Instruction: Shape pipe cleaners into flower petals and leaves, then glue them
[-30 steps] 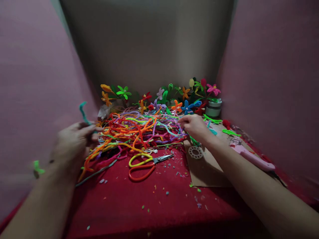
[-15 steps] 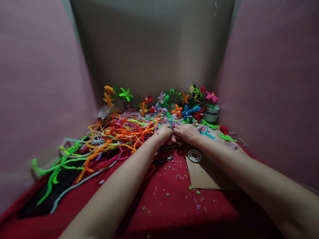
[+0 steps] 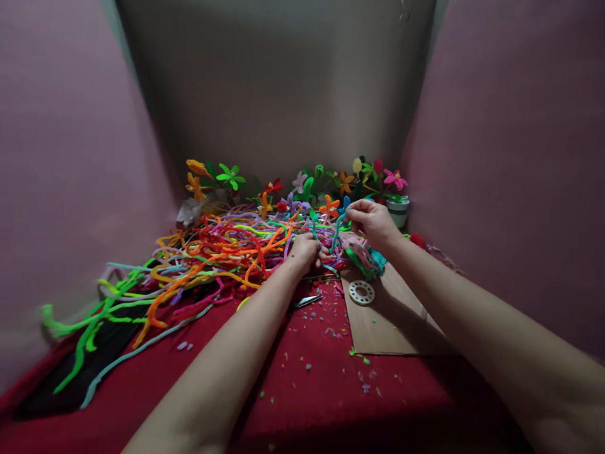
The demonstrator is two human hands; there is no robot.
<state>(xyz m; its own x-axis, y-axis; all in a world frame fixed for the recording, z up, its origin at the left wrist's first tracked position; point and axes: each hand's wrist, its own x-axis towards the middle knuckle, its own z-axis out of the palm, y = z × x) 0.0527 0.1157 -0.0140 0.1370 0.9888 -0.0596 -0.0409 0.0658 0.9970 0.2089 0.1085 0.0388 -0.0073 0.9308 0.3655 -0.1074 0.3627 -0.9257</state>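
A tangled heap of coloured pipe cleaners (image 3: 227,246) lies on a red cloth (image 3: 312,391). My left hand (image 3: 305,250) rests closed at the heap's right edge, fingers pressed into the strands. My right hand (image 3: 373,221) is raised a little above the heap, pinching a teal pipe cleaner (image 3: 336,232) that curves down toward the pile. A small bunch of pink, green and teal strands (image 3: 366,257) hangs just below my right wrist.
Finished pipe-cleaner flowers (image 3: 302,183) line the back wall, some in a small white pot (image 3: 397,211). A brown card (image 3: 387,315) with a white ring (image 3: 362,292) lies at right. Scissors (image 3: 302,301) are partly hidden under my left forearm. Green strands (image 3: 89,321) trail left. Pink walls close both sides.
My left hand crossed from the far left to the heap's right edge. My right hand then rose, drawing the teal pipe cleaner up out of the pile.
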